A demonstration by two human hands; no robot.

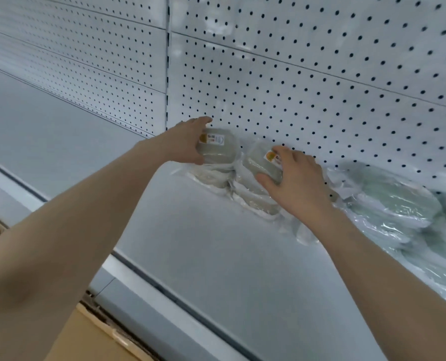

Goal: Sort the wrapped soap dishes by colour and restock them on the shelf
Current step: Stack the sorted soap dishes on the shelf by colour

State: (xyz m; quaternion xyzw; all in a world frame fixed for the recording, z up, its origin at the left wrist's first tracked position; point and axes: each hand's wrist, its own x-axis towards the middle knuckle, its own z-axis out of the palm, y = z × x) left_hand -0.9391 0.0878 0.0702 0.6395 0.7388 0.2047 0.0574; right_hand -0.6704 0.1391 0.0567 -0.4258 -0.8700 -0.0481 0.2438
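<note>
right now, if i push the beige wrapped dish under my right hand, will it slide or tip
Likely slides: the beige wrapped dish wears glossy film and sits on other wrapped dishes. The film probably crinkles under the right hand; the dish inside looks rigid. Perched atop its stack, it may tip.

Bare left hand (188,144) and bare right hand (298,179), both forearms (86,217) uncovered down to the lower edge. Slender wrists (328,217), long fingers (288,152); nails blurred.

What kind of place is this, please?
Probably a retail shop: a white metal shelf with a perforated pegboard back panel, and wrapped soap dishes with labels stacked on it.
</note>
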